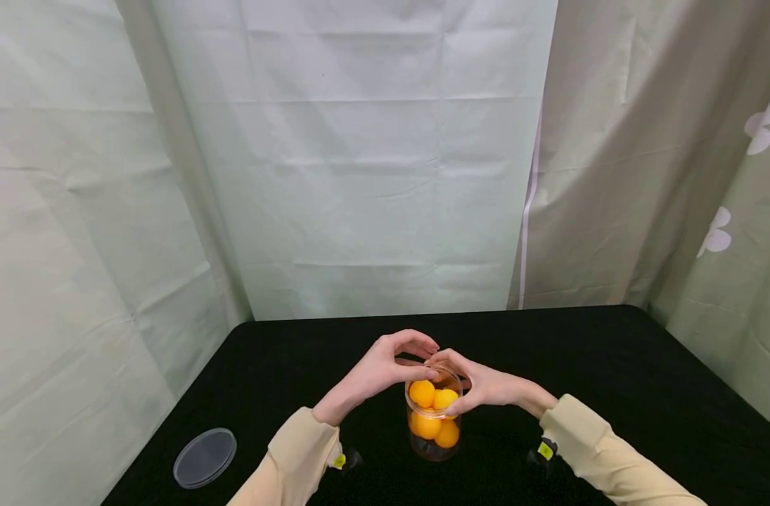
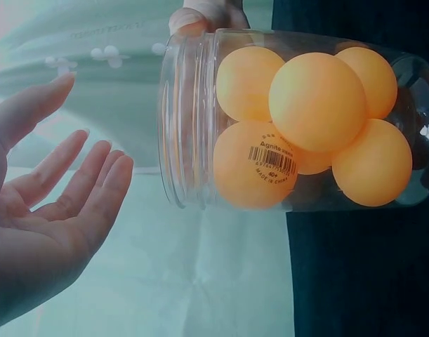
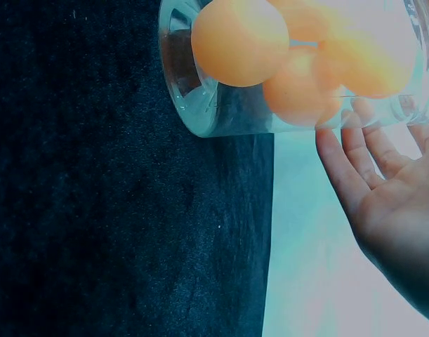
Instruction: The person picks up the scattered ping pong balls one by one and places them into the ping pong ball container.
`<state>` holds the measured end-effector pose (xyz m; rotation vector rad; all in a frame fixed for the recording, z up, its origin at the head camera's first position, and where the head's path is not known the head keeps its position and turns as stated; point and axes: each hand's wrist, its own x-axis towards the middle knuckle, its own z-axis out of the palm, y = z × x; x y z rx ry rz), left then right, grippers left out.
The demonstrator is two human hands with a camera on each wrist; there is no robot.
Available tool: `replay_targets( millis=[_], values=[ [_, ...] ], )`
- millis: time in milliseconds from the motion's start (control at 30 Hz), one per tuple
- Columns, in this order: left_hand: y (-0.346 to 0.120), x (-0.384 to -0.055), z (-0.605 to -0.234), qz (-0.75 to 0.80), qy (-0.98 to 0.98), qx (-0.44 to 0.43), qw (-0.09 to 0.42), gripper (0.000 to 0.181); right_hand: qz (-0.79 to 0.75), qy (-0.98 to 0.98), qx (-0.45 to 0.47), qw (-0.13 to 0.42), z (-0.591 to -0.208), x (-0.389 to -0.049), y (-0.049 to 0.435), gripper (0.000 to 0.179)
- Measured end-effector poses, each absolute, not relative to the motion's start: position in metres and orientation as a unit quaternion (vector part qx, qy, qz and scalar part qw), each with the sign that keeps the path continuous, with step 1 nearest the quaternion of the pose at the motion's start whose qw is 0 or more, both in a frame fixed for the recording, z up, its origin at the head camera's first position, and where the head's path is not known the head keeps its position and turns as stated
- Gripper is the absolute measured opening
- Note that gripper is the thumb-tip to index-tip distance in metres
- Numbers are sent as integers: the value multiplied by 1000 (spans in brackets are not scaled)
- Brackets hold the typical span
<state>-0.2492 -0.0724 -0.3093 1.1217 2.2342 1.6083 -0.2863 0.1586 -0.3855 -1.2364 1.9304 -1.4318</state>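
A clear plastic jar (image 1: 437, 451) stands upright and uncovered in front of me, with several orange ping-pong balls (image 1: 446, 433) inside. My right hand (image 1: 489, 385) grips it near the rim, thumb on the near side and fingers behind. Over the mouth hovers my left hand (image 1: 385, 364), its fingers loosely bent and holding nothing. In the left wrist view that hand (image 2: 56, 203) is apart from the jar's threaded neck (image 2: 189, 126); one ball (image 2: 256, 175) bears printed text and a barcode. The right wrist view has the right fingers (image 3: 340, 165) against the jar's side.
A round translucent lid (image 1: 204, 458) lies flat on the black-covered table (image 1: 321, 344), toward its left edge. Pale curtains (image 1: 372, 176) hang behind and at both sides of the table.
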Motion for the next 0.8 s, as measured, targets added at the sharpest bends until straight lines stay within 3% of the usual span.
replay_targets(
  millis=[367, 800],
  values=[
    [-77, -239, -302, 558, 752, 340, 89, 28, -524, 688, -455, 212, -387, -287, 157, 65],
    [-84, -249, -309, 589, 764, 265, 5, 26, -544, 689, -425, 219, -388, -288, 163, 65]
  ],
)
